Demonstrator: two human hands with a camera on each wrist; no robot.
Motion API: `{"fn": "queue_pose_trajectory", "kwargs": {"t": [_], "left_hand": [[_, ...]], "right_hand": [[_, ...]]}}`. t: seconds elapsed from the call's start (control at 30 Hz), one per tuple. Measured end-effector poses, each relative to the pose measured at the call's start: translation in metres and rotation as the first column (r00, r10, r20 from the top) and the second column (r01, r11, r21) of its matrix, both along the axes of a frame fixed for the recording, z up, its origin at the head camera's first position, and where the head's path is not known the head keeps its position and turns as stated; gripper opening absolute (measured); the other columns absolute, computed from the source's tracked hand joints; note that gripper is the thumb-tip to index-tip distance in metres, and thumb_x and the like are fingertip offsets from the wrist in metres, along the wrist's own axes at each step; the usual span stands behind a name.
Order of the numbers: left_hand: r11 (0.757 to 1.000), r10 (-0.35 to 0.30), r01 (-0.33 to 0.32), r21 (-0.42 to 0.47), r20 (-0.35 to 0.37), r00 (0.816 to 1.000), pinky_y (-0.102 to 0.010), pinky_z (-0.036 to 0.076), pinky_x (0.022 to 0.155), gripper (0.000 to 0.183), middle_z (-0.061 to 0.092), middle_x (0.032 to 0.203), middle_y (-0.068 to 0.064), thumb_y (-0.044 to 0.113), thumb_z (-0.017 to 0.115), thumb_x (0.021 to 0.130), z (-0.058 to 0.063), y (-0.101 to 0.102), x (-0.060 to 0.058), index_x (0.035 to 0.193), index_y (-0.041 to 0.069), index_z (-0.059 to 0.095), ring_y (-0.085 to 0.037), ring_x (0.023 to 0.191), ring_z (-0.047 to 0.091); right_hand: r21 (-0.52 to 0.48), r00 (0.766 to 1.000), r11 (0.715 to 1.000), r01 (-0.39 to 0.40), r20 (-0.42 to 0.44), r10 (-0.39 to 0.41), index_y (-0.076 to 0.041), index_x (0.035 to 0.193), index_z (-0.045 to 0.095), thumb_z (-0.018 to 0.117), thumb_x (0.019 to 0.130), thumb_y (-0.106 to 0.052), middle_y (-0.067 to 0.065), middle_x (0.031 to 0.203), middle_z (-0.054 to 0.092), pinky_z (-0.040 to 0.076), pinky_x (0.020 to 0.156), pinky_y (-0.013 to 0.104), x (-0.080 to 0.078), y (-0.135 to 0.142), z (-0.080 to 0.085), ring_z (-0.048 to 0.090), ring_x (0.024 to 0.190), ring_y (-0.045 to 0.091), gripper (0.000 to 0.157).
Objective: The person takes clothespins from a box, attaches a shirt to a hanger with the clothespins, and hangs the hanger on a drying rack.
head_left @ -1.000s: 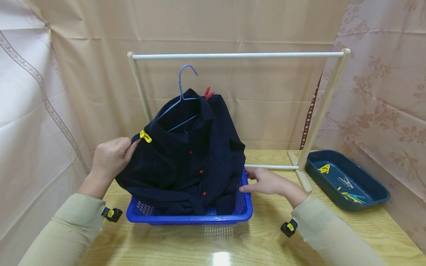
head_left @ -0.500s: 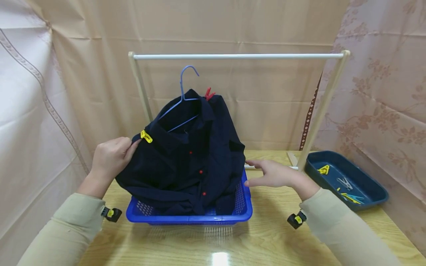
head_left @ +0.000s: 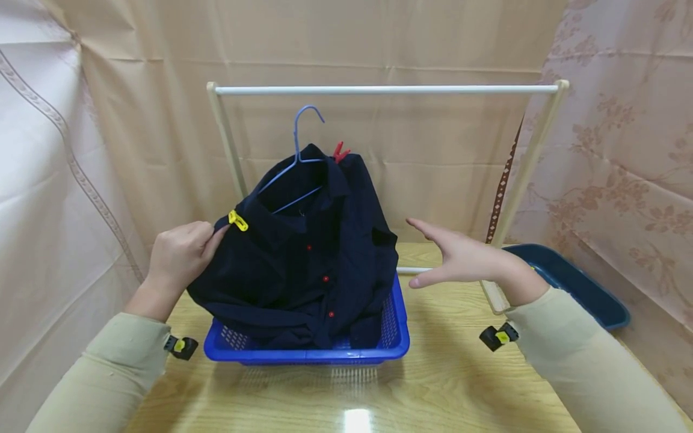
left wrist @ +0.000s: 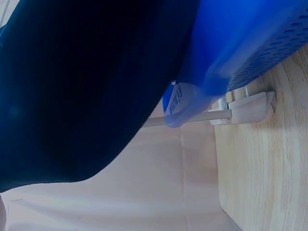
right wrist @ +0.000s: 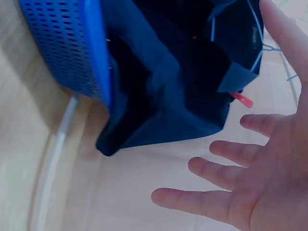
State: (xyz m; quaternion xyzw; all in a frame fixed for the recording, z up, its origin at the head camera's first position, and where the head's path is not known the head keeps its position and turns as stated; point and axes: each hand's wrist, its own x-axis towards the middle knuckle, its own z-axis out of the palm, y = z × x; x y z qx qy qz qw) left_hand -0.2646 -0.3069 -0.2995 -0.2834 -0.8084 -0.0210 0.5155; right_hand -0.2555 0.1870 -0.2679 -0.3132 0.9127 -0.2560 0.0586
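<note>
A dark navy shirt (head_left: 281, 264) with red buttons sits bunched in a blue basket (head_left: 303, 356), its collar raised. Inside the neck is a blue wire hanger (head_left: 297, 141), hook upward. My left hand (head_left: 178, 255) pinches the shirt's left-side shoulder beside a yellow clothespin (head_left: 237, 221). A red clothespin (head_left: 340, 153) grips the other shoulder. Right of the basket, my right hand (head_left: 465, 258) is spread in the air, apart from the shirt; its splayed fingers (right wrist: 207, 202) show in the right wrist view. In the left wrist view the dark cloth (left wrist: 82, 96) covers most of the frame.
Behind the basket stands a drying rack with a white top bar (head_left: 387, 90) and wooden posts. A dark teal tray (head_left: 587, 294) lies at the right, partly hidden by my right arm. Curtains (head_left: 390, 36) enclose the wooden table (head_left: 271, 403).
My right hand has let go of the basket's right rim and moved up and to the right, its fingers spreading. The left hand keeps its pinch on the shirt in the same place.
</note>
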Motion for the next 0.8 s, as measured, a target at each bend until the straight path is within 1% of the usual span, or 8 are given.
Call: {"fn": "queue_pose_trajectory", "kwargs": {"t": [0.2, 0.4, 0.5, 0.6, 0.8], "left_hand": [[1.000, -0.017, 0.017, 0.020, -0.028, 0.999, -0.028, 0.016, 0.037, 0.041, 0.024, 0.052, 0.004, 0.025, 0.061, 0.088, -0.001, 0.000, -0.002, 0.058, 0.012, 0.036, -0.013, 0.038, 0.024], [1.000, -0.016, 0.017, 0.016, -0.049, 0.999, -0.028, 0.016, 0.037, 0.041, 0.025, 0.052, 0.004, 0.024, 0.061, 0.087, 0.000, 0.000, -0.003, 0.058, 0.011, 0.036, -0.014, 0.038, 0.025], [1.000, -0.017, 0.017, 0.014, -0.054, 0.998, -0.028, 0.016, 0.037, 0.041, 0.025, 0.051, 0.004, 0.023, 0.063, 0.086, 0.001, 0.001, -0.003, 0.058, 0.011, 0.036, -0.014, 0.038, 0.026], [1.000, -0.022, 0.023, 0.010, -0.055, 0.998, -0.027, 0.016, 0.037, 0.040, 0.026, 0.051, 0.003, 0.021, 0.065, 0.084, 0.002, 0.002, -0.002, 0.057, 0.011, 0.036, -0.013, 0.038, 0.026], [1.000, -0.028, 0.028, 0.011, -0.056, 0.998, -0.027, 0.016, 0.037, 0.040, 0.023, 0.052, 0.005, 0.018, 0.067, 0.082, 0.002, 0.003, 0.000, 0.057, 0.011, 0.036, -0.012, 0.039, 0.024]], "right_hand": [[0.009, 0.999, 1.000, 0.001, -0.050, -0.001, -0.037, 0.149, 0.003, 0.074, 0.068, -0.061, -0.007, 0.154, 0.008, 0.020, 0.107, 0.052, 0.001, -0.005, 0.014, 0.012, 0.141, 0.020, 0.110], [-0.002, 0.999, 1.000, 0.031, -0.041, -0.031, -0.042, 0.147, -0.001, 0.075, 0.066, -0.062, -0.008, 0.155, -0.004, 0.017, 0.106, 0.057, 0.002, -0.015, 0.021, -0.001, 0.142, 0.020, 0.113], [-0.004, 0.999, 1.000, 0.019, -0.048, -0.019, -0.042, 0.147, 0.000, 0.075, 0.063, -0.064, -0.008, 0.155, -0.003, 0.017, 0.107, 0.055, 0.001, -0.022, 0.020, -0.001, 0.142, 0.018, 0.115], [-0.011, 0.999, 1.000, -0.001, -0.046, 0.000, -0.042, 0.147, 0.000, 0.075, 0.063, -0.065, -0.009, 0.155, -0.001, 0.019, 0.107, 0.054, -0.001, -0.029, 0.018, 0.002, 0.142, 0.018, 0.115], [-0.026, 0.999, 0.999, -0.044, 0.027, 0.044, -0.046, 0.146, 0.000, 0.075, 0.063, -0.064, -0.012, 0.154, -0.005, 0.022, 0.106, 0.053, -0.004, -0.045, 0.012, 0.004, 0.141, 0.018, 0.113]]}}
